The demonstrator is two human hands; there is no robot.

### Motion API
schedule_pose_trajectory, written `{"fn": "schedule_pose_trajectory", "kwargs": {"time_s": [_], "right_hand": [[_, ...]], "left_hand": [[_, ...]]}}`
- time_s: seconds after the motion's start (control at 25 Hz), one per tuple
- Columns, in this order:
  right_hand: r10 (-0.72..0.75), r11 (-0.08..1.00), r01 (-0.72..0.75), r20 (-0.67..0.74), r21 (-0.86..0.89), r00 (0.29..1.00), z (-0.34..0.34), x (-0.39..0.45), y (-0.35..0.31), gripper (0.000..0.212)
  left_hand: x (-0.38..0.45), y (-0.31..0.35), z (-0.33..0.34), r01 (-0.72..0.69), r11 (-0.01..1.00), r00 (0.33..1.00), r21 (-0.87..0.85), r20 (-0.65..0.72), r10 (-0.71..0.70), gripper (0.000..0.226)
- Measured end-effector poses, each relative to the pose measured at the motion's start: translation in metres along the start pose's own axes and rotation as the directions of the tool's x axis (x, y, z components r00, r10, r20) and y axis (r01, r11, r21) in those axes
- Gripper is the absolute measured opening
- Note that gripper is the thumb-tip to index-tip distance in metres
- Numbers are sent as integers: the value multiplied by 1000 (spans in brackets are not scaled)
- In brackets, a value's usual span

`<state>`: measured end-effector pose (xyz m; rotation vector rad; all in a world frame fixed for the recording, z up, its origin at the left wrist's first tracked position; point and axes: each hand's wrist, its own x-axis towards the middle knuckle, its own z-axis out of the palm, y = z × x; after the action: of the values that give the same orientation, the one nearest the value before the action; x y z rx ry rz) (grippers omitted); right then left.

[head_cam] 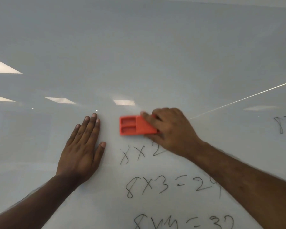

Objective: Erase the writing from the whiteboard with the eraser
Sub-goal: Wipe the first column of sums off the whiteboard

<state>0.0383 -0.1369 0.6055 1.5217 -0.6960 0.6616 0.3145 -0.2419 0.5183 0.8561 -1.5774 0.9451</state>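
Glossy whiteboard (139,55) fills the view, ceiling lights mirrored in it. Nearest, written sums (168,185) run below the hands, under the right forearm. Beyond, the left hand (82,149) lies flat and spread, holding nothing; the right hand (170,131) is clamped on the orange eraser (134,125), just above the top sum. It looks light, rigid plastic, likely slick; best gripped across its long edges.

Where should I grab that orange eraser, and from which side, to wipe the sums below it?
Take the orange eraser across its two long edges, coming from its right end, as the right hand does now. It lies flat and lengthwise on the whiteboard, so a grip there presses evenly and leaves the left half free.
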Motion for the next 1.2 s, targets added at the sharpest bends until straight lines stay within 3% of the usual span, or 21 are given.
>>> {"fn": "schedule_pose_trajectory", "kwargs": {"time_s": [0.12, 0.2, 0.24, 0.32, 0.44, 0.52, 0.68, 0.76, 0.88, 1.0, 1.08, 1.2], "right_hand": [[325, 945, -326, -78, -5, 943, 3, 29, -1, 64], [381, 924, -379, -75, 43, 921, 9, 36, -19, 65], [326, 944, -320, -64, 83, 943, 12, 32, -29, 64], [78, 988, -74, -24, 138, 997, 14, 6, -41, 61], [-258, 964, 253, 65, 83, 964, 2, -37, -32, 58], [-246, 969, 245, 74, 14, 966, -5, -45, -11, 57], [149, 989, -149, -7, 4, 989, -5, -20, -4, 61], [223, 973, -222, -23, 57, 974, 3, -17, -25, 62], [11, 992, -13, 17, 122, 1000, 8, -42, -45, 58], [-188, 981, 184, 70, 63, 980, -6, -66, -25, 56], [-74, 997, 74, 59, 6, 995, -16, -73, 5, 58], [254, 967, -254, -16, -27, 967, -28, -73, 36, 61]], "left_hand": [[-1, 0, 0, -4, 1000, 1000, -7, 2, 5, 68], [-1, -1, 0, -8, 1000, 1000, -15, 3, 8, 67], [-2, -1, 0, -13, 1000, 1000, -19, 3, 13, 67], [-3, -2, 1, -27, 999, 1000, -21, 6, 28, 67], [-6, -3, 1, -27, 1000, 1000, -7, 12, 27, 66], [-6, -2, 1, -18, 1000, 1000, -7, 11, 19, 66], [-6, -2, 2, -17, 1000, 1000, -11, 4, 17, 66], [-6, -3, 2, -19, 1000, 1000, -13, 5, 20, 66], [-8, -5, 2, -30, 999, 999, -19, 21, 30, 67], [-9, -6, 2, -27, 999, 999, -16, 28, 28, 67], [-10, -5, 2, -26, 1000, 999, -16, 23, 27, 67], [-10, -4, 3, -22, 1000, 1000, -15, 17, 23, 67]]}}
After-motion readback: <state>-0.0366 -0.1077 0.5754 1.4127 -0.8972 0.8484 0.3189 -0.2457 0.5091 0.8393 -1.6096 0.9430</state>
